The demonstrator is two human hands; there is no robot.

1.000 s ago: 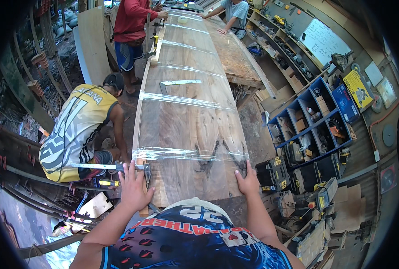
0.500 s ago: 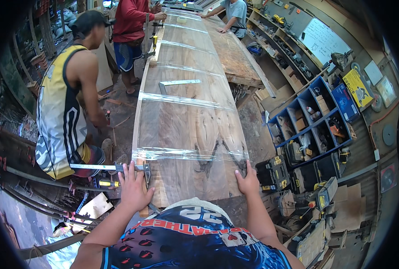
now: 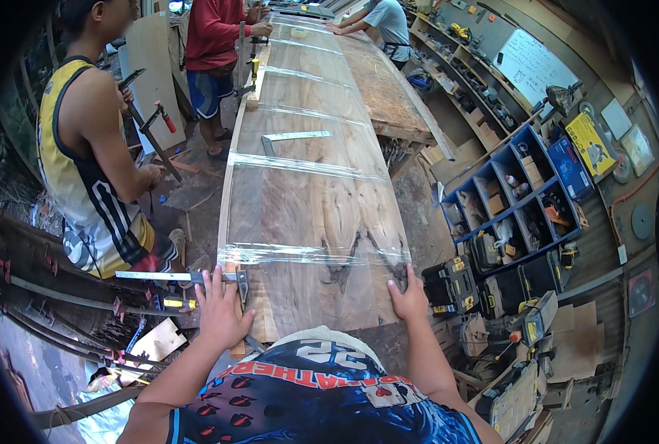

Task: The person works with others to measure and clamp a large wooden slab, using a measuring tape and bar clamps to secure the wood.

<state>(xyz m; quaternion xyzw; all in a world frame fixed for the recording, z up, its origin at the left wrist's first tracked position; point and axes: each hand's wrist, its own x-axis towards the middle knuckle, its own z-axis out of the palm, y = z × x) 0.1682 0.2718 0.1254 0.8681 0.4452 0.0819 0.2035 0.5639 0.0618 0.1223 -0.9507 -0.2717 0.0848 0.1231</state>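
Observation:
A long wooden panel (image 3: 285, 200) stretches away from me, crossed by several bands of clear plastic wrap (image 3: 307, 166). My left hand (image 3: 223, 311) lies flat with spread fingers at its near left corner, over a bar clamp (image 3: 152, 276) set along the edge. The clamp's yellow-and-black handle (image 3: 180, 303) hangs left of that hand. At the near right edge, my right hand (image 3: 409, 297) rests open, thumb on top of the panel and fingers along the side. Neither hand grips anything. An L-shaped metal square (image 3: 296, 136) lies mid-panel.
On the left, a person in a yellow-and-white tank top (image 3: 93, 148) holds a red-handled bar clamp (image 3: 156, 129). Two others stand at the far end, by more clamps and a tape roll (image 3: 299, 32). A blue compartment shelf (image 3: 514, 185) and tool cases (image 3: 451, 285) stand right.
The person on the left has straightened up from a bent posture and now holds up a red-handled bar clamp. My hands stay in the same places on the panel.

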